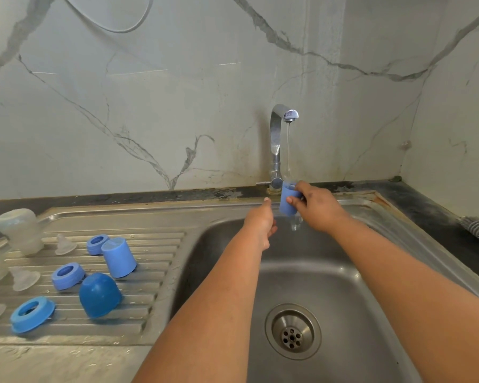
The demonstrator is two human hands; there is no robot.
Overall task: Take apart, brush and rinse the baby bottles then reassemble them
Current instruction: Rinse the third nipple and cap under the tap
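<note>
Fingers (293, 200) and thumb of the right hand (317, 207) pinch a light-blue cap (287, 201), mouth up, under the stream from the tap (277, 139) at the back edge of the sink (343, 272); water spills from the cap into the basin; the left hand (260, 222) hangs just beside it with fingers loosely curled, holding nothing that I can make out; on the ribbed drainboard (138, 305) to the left sit a second light-blue cap (119, 257), a darker blue cap (99, 295), three blue collar rings (32, 315), clear teats (65, 244) and cloudy bottles (20, 230) by its far left corner; a bottle brush (477, 228) lies on the dark counter (415, 200) at the right edge.
</note>
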